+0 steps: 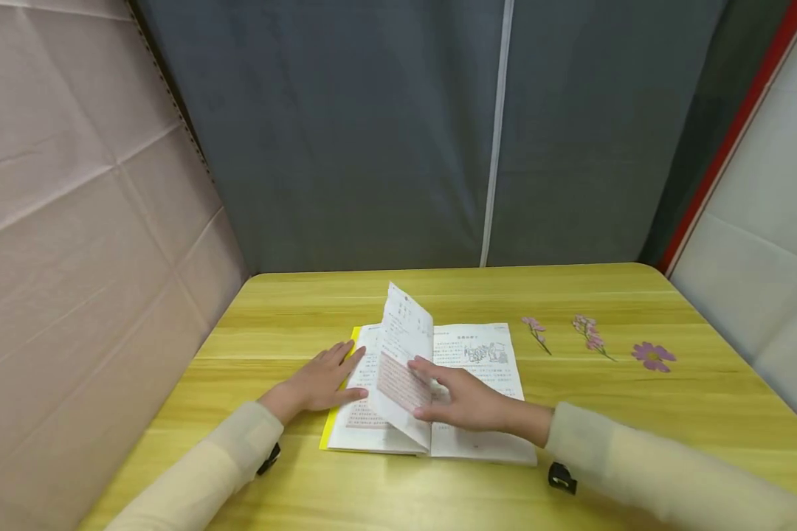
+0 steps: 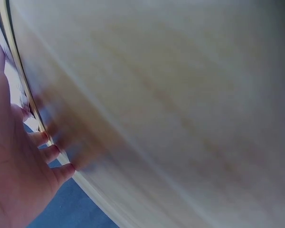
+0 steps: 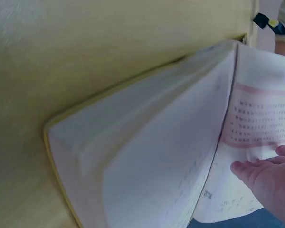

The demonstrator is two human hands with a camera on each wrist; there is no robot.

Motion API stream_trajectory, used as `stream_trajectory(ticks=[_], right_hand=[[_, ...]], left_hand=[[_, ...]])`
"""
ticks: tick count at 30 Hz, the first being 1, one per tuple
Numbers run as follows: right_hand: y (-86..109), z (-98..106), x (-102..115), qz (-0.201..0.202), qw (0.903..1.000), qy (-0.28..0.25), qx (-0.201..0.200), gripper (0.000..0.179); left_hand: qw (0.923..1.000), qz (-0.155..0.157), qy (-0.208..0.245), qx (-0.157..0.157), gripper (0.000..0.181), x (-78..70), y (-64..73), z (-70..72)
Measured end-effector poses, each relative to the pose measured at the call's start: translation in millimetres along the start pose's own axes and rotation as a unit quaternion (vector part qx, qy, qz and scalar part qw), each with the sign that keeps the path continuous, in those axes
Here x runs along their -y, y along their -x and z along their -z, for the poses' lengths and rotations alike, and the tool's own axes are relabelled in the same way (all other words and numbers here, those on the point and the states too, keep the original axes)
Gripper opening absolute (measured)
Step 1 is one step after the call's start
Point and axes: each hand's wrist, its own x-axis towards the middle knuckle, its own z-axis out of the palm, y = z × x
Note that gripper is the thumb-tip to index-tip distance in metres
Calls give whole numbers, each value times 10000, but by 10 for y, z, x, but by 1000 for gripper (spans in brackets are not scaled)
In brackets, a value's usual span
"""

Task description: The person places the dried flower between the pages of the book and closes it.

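An open book [image 1: 481, 445] with a yellow cover edge lies on the table, showing printed text and a line drawing on its right page. One leaf [image 1: 405, 324] with a pink text block stands raised near the spine, tilted left. My right hand [image 1: 468, 398] touches that leaf's right face, fingers extended and thumb apart; the right wrist view shows its fingertips against the page [image 3: 263, 116]. Spread fingers of my left hand [image 1: 319, 380] rest at the book's left edge. In the left wrist view, the left hand [image 2: 19, 161] lies along the table surface.
Right of the book on the wooden table [image 1: 292, 310] lie two small pink flower sprigs, one nearer [image 1: 536, 333] and one farther right [image 1: 592, 336], plus a purple-pink flower [image 1: 653, 356]. A dark grey curtain [image 1: 359, 133] hangs behind; pale sheets line both sides.
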Motion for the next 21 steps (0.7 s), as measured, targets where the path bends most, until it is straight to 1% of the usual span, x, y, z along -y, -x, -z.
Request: stream_trajectory(ticks=[2,4,8,12,14,17,21], right_hand=[[-6,-49,11,131,9992,302,204,79],[-9,-92,30,250,9976,518,397,81],[-24,-171,56,301,9945,746,673,81],[-47,-236,65,228,9922,946,781,79],[-54,-259,69,190,9909,1065,804,78],[-63,-284,82,144,9888,1223,848,78],[-80,-314,94,55,9852,1448,914,77]], left_hand=[[9999,-55,-126,-8,82,14,-10,-9],[9997,-73,-247,-8,79,27,-20,-21],[9993,-149,-347,-39,76,44,-16,-35],[9993,-227,-265,-102,75,64,8,-36],[9995,-245,-128,-146,72,69,22,-29],[9994,-255,-42,-232,66,94,42,-34],[9991,-235,-111,-329,60,135,66,-46]])
